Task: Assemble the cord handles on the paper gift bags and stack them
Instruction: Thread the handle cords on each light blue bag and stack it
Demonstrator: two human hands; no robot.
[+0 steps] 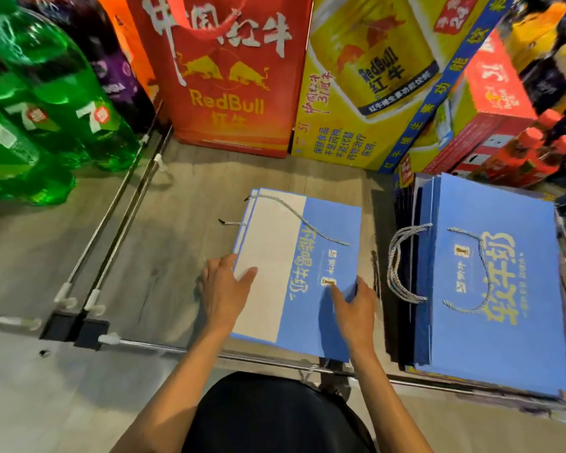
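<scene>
Blue-and-white gift bag (294, 273) is lying flat on the wood-grain shelf (164, 243), near the middle and just ahead of the person, and both hands are grasping it by its sides. The left hand (224, 289) is pinching the near left edge, its thumb lying on the white panel while its fingers are curling at the edge; whether they are reaching underneath I cannot tell. The right hand (353, 308) is holding the near right edge, thumb pressing on the blue face beside a small gold mark, the other fingers wrapping at the rim. The bag is showing a white strip on its left and a blue face with yellow lettering on its right. A pale twisted cord (307, 222) is trailing loose across its far part, and a second cord end (231, 222) is sticking out past the left edge. To the right, close by but apart, a stack of blue bags (490, 289) is sitting with looped cord handles. Farther off, a red bag (229, 103), a yellow carton (356, 103) and green bottles (46, 103) are standing.
</scene>
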